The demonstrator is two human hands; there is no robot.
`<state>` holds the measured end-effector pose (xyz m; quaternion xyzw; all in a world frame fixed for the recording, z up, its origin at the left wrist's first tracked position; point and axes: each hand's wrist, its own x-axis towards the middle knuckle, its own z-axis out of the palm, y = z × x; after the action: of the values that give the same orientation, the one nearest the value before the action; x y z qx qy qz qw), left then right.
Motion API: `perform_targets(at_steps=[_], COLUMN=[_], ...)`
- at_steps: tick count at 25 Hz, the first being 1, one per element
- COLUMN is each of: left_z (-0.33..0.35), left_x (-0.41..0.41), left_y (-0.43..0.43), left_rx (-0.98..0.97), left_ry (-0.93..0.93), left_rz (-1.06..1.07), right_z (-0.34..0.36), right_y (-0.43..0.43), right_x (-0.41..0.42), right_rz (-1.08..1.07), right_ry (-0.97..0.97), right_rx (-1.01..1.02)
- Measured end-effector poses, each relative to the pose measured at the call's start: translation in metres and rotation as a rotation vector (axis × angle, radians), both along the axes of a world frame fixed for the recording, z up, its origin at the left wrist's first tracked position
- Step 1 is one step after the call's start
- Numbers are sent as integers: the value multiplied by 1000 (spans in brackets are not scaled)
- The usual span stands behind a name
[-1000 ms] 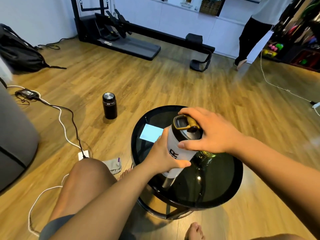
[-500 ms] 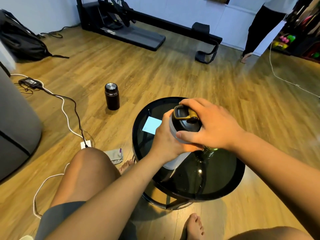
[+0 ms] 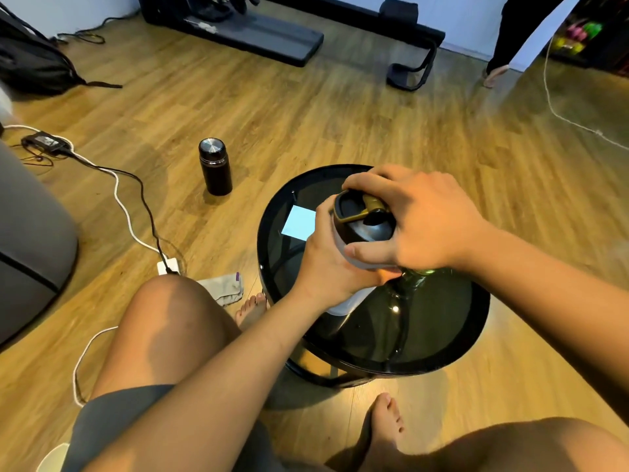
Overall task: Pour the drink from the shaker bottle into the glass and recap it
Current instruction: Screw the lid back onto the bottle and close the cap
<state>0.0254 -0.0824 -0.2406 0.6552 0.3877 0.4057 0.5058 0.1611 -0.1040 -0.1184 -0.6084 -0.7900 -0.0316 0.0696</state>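
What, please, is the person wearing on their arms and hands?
Nothing shows: the left hand and right hand are ungloved, with no ring visible. The left forearm and right forearm are bare, with no sleeve, watch or band.

Blk rnd table (image 3: 442,328): blue note (image 3: 299,224), glass (image 3: 413,279).

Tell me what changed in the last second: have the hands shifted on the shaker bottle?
The left hand slid up the shaker bottle toward the lid, covering its lettering. The right hand kept gripping the lid; whether it turned cannot be told. The glass, blue paper and black flask stayed put.
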Motion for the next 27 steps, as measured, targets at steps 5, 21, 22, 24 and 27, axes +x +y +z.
perform_targets(at_steps=[5, 21, 22, 24, 27], left_z=[2, 15, 15, 16, 17], left_x=[0, -11, -11, -14, -16], left_y=[2, 3, 5, 8, 10], left_rx=[-5, -23, -42, -62, -67], left_ry=[16, 82, 76, 72, 86], left_rz=[-3, -134, -141, -149, -166], right_z=[0, 74, 73, 56, 29], right_y=[-2, -2, -2, -1, -1], right_x=[-1, 7, 8, 5, -4], right_rz=[-27, -105, -79, -21, 1], right_ry=[82, 156, 123, 48, -25], right_rx=[20, -174, -193, -253, -274])
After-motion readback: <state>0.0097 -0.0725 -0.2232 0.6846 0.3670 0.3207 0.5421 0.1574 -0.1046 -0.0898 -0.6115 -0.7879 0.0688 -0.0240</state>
